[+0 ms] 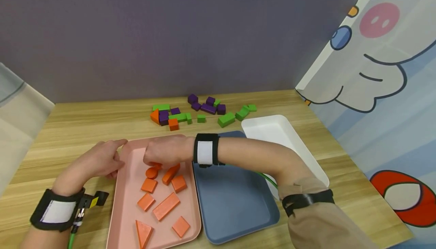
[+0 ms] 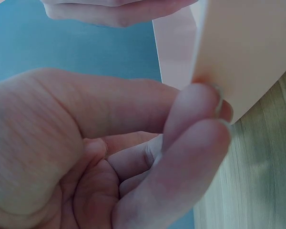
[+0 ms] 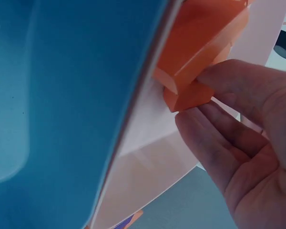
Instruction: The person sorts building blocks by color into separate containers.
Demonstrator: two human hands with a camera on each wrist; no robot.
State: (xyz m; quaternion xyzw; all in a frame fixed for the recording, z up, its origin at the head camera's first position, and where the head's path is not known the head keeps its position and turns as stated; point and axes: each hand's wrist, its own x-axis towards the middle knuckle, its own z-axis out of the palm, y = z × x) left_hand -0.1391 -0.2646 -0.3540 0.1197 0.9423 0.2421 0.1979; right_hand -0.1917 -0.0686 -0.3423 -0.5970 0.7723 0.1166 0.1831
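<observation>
At the left rim of a pink tray [image 1: 127,188], my left hand [image 1: 97,160] pinches the wall between thumb and fingers. The left wrist view shows those fingertips [image 2: 195,107] against the tray's edge. Inside the far end of the tray is my right hand [image 1: 168,151], its back hiding most of what it touches in the head view. In the right wrist view, the thumb and fingers of this hand [image 3: 229,124] pinch an orange block [image 3: 193,98], beside a longer orange block [image 3: 200,43]. Several other orange blocks, among them a rectangular block [image 1: 166,206] and a triangular block [image 1: 144,234], lie nearer in the tray.
A blue-grey tray [image 1: 238,199] adjoins the pink one on the right, beneath my right forearm. Beyond it lies a white tray [image 1: 269,128]. Along the back are purple blocks [image 1: 208,108], green blocks [image 1: 226,119] and a few orange blocks [image 1: 173,124], before a grey wall [image 1: 170,41].
</observation>
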